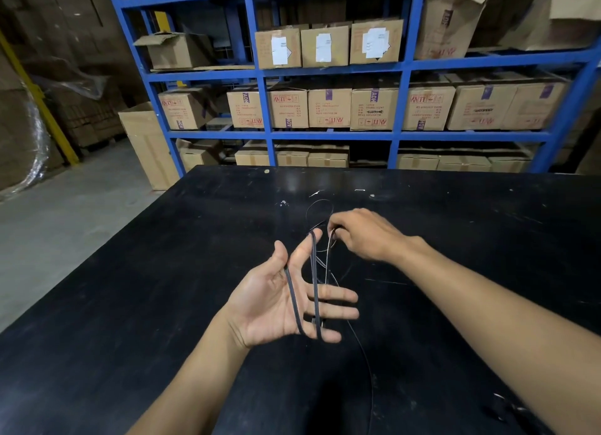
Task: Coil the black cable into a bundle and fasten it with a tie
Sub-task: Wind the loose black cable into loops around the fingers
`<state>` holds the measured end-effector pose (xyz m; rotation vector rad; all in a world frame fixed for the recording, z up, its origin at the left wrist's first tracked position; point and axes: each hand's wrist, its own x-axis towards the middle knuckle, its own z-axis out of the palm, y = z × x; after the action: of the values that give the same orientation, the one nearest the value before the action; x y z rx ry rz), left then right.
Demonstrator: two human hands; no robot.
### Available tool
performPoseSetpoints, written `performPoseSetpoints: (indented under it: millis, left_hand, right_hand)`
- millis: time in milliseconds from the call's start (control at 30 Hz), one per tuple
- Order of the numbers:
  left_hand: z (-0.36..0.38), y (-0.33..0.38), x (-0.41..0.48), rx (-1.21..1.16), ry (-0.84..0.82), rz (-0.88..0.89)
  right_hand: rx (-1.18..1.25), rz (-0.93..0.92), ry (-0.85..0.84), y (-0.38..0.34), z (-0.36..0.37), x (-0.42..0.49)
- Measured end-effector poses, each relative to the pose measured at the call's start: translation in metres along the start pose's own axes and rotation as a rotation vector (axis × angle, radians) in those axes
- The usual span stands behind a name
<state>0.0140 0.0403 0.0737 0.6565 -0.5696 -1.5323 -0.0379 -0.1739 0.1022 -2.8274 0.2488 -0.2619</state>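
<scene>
The thin black cable is looped a few turns around my left hand, which is held palm up with fingers spread over the black table. The strands run from between thumb and forefinger down across the palm to the little finger. My right hand is just beyond it, fingers pinched on a strand of the cable. A loose loop lies on the table behind the hands, and a free length trails toward me on the right. No tie can be made out.
Blue metal shelving stacked with cardboard boxes stands behind the table's far edge. A tall cardboard box leans at the shelving's left end. Grey concrete floor lies to the left of the table. Small pale specks dot the tabletop.
</scene>
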Motion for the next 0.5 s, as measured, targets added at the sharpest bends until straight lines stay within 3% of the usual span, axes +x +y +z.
performPoseSetpoints:
  millis: [267,500]
  left_hand:
    - [-0.002,-0.019,0.012,0.000,-0.014,-0.101]
    - [-0.022,-0.012,0.012,-0.061,0.138,-0.026]
  right_hand:
    - [-0.058,-0.013,0.095,-0.005,-0.040,0.020]
    - [-0.072,-0.049,0.154,-0.013,-0.057,0.019]
